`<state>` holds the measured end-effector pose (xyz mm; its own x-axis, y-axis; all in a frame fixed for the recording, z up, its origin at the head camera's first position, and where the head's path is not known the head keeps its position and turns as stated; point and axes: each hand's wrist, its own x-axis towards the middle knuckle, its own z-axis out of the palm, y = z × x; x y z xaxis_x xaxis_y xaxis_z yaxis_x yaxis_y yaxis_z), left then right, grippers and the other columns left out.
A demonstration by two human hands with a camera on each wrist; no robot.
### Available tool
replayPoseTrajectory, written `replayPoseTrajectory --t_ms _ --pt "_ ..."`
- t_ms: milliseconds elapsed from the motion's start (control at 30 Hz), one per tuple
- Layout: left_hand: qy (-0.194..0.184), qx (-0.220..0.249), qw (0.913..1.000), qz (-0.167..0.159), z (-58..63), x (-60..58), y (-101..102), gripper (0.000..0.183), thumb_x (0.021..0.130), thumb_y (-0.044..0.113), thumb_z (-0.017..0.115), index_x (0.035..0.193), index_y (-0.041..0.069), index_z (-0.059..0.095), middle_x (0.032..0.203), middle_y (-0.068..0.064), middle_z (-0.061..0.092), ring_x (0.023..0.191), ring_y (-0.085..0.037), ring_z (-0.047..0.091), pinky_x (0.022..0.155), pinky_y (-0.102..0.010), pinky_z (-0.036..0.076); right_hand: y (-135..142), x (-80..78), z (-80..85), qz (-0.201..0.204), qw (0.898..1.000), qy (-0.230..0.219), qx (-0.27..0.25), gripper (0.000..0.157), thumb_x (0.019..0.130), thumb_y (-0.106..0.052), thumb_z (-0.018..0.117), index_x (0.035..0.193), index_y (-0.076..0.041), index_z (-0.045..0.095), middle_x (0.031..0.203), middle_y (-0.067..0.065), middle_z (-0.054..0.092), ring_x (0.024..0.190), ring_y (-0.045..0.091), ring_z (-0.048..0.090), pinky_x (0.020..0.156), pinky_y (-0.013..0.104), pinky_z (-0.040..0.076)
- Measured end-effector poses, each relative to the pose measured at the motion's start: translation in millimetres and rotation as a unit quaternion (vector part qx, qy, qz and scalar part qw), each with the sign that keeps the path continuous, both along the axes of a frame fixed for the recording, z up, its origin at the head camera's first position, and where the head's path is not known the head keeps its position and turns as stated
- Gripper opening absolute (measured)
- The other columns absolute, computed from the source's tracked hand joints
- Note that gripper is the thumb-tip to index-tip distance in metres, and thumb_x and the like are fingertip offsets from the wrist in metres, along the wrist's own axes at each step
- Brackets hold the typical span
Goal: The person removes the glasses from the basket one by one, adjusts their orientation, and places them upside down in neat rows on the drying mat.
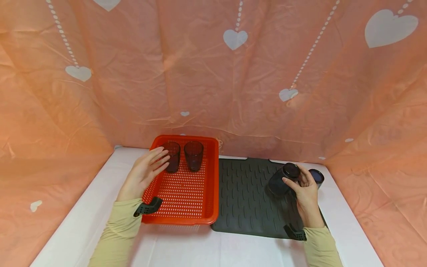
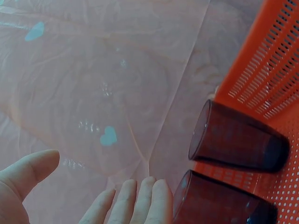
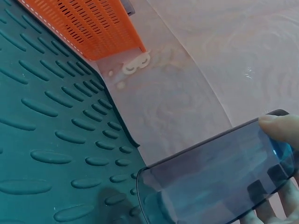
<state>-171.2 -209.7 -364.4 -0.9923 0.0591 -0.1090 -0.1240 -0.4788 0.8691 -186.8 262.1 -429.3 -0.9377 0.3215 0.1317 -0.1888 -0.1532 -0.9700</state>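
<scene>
My right hand [image 1: 305, 191] holds a dark tinted drinking glass [image 1: 279, 182] near its base, thumb on one side and fingers on the other. The glass [image 3: 205, 179] is tilted, its mouth turned down toward the dark ridged mat [image 1: 247, 200]; whether the rim touches the mat I cannot tell. Partly hidden behind that hand is another dark glass [image 1: 317, 176]. My left hand [image 1: 141, 174] hovers at the left side of the orange basket [image 1: 213, 185], fingers extended and holding nothing. Two tinted glasses, the left one [image 1: 172, 159] and the right one [image 1: 194, 155], stand mouth up in the basket's far end.
Basket and mat lie side by side on a white tabletop [image 1: 180, 244]. A peach curtain [image 1: 207, 92] with white hearts hangs behind the table and along both sides. Each wrist wears a black strap, such as the left strap [image 1: 148, 207].
</scene>
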Motion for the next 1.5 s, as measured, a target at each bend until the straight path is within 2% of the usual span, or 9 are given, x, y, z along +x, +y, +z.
replayPoseTrajectory --t_ms 133,367,600,867,1033,1233,1367,1500 --pt "-0.004 -0.008 1.0000 0.003 -0.2 -0.2 -4.0 0.038 0.100 0.025 0.051 0.135 0.012 0.043 0.151 -0.018 0.025 0.136 -0.031 0.029 0.111 -0.039 0.028 1.2 -0.8 -2.1 0.002 1.000 0.004 0.002 0.069 0.074 0.021 0.070 0.133 -0.008 0.053 0.116 -0.003 0.062 0.104 0.013 0.054 0.083 0.017 0.046" --pt "-0.010 -0.009 0.9998 0.016 -0.2 -0.3 -10.7 0.019 0.099 0.024 0.053 0.117 0.019 0.059 0.143 -0.013 0.038 0.136 -0.032 0.029 0.111 -0.038 0.027 2.8 -1.3 -4.3 0.007 1.000 0.004 0.001 0.069 0.074 0.021 0.070 0.134 -0.009 0.053 0.116 -0.005 0.062 0.103 0.012 0.054 0.084 0.017 0.046" --pt "-0.011 -0.018 0.9995 0.022 -0.6 -1.3 -14.9 0.025 0.099 0.025 0.054 0.121 0.016 0.055 0.140 -0.011 0.041 0.136 -0.033 0.029 0.111 -0.038 0.027 2.3 -1.1 -5.3 0.004 1.000 -0.014 0.008 0.069 0.075 0.018 0.071 0.135 -0.011 0.052 0.119 -0.004 0.061 0.108 0.012 0.053 0.086 0.017 0.045" --pt "-0.010 -0.013 0.9997 0.019 -0.5 -3.4 -17.7 0.016 0.099 0.025 0.054 0.111 0.019 0.061 0.136 -0.009 0.044 0.135 -0.032 0.029 0.111 -0.039 0.026 2.4 -1.4 -7.3 -0.004 1.000 -0.025 0.008 0.069 0.075 0.017 0.072 0.135 -0.011 0.051 0.121 -0.002 0.060 0.109 0.012 0.052 0.086 0.016 0.046" --pt "-0.011 -0.017 0.9996 0.018 0.7 -3.0 -18.9 0.021 0.099 0.026 0.054 0.117 0.017 0.058 0.132 -0.006 0.048 0.135 -0.031 0.030 0.112 -0.039 0.025 3.4 -2.6 -9.0 -0.003 0.999 -0.035 0.016 0.073 0.074 0.016 0.073 0.138 -0.008 0.048 0.125 -0.002 0.058 0.112 0.012 0.050 0.088 0.016 0.044" --pt "-0.014 -0.028 0.9994 0.016 0.7 -3.7 -18.8 0.037 0.099 0.028 0.054 0.131 0.011 0.046 0.119 0.003 0.054 0.136 -0.031 0.029 0.112 -0.038 0.025 4.3 -3.5 -11.3 -0.005 0.999 -0.041 0.024 0.074 0.074 0.016 0.074 0.138 -0.009 0.048 0.128 0.000 0.057 0.115 0.013 0.049 0.089 0.015 0.043" --pt "-0.012 -0.034 0.9992 0.015 -0.4 -4.5 -19.3 0.035 0.099 0.029 0.053 0.130 0.012 0.048 0.128 -0.002 0.050 0.136 -0.031 0.029 0.112 -0.038 0.025 5.1 -4.8 -13.3 -0.006 0.999 -0.044 0.026 0.073 0.074 0.016 0.073 0.136 -0.012 0.050 0.127 -0.001 0.058 0.114 0.012 0.049 0.089 0.015 0.043" --pt "-0.012 -0.035 0.9992 0.016 -1.4 -5.2 -19.9 0.029 0.099 0.028 0.053 0.125 0.014 0.051 0.141 -0.010 0.039 0.135 -0.030 0.030 0.112 -0.037 0.026 5.5 -5.3 -15.3 -0.006 0.999 -0.046 0.028 0.071 0.074 0.016 0.073 0.136 -0.013 0.051 0.125 -0.003 0.058 0.111 0.012 0.050 0.087 0.016 0.043"
